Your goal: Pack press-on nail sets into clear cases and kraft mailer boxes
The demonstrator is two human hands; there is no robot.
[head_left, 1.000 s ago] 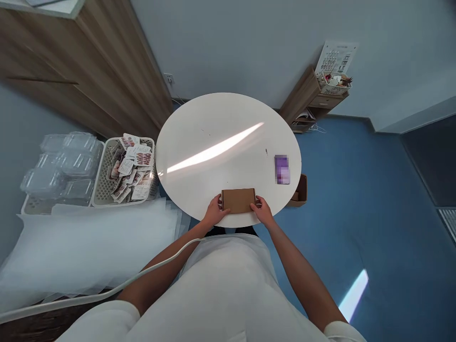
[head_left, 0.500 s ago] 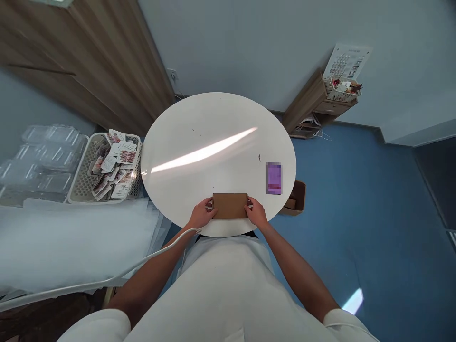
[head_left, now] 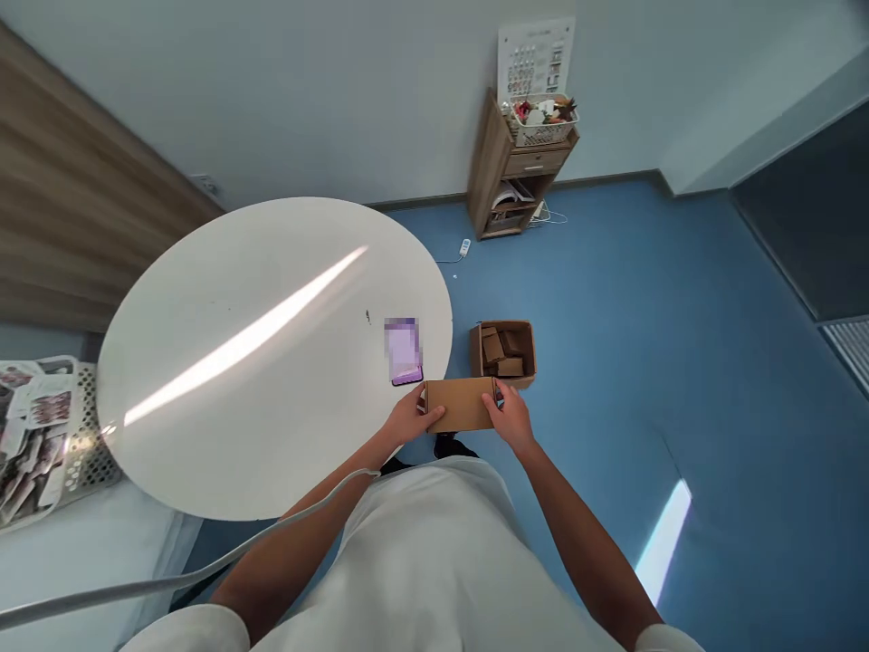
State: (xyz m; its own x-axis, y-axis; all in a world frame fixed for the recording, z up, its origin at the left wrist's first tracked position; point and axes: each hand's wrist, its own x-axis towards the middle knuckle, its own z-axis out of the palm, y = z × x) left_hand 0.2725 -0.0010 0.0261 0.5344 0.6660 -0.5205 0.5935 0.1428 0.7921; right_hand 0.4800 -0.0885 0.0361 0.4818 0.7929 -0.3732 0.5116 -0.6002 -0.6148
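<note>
Between my hands I hold a flat brown cardboard box (head_left: 460,405), closed and roughly level. My left hand (head_left: 411,417) grips its left end, thumb on top and fingers at the side. At the opposite end my right hand (head_left: 510,415) has the same kind of hold. The box is past the right edge of the white round table (head_left: 285,272), over the floor side. Just beyond it on the floor stands an open carton (head_left: 529,376) with several small brown boxes (head_left: 501,351) inside. A phone with a blurred purple screen (head_left: 405,351) lies on the table near my left hand.
A white perforated basket (head_left: 85,435) of printed cards stands at the far left. Against the wall is a small wooden cabinet (head_left: 495,172) bearing a basket (head_left: 541,134). A white cable (head_left: 258,548) runs across my left forearm. A small white plug (head_left: 464,248) lies on the blue floor.
My view and body have turned right. Both hands have carried the cardboard box from above the table's front edge to beyond its right side, close to the open carton.
</note>
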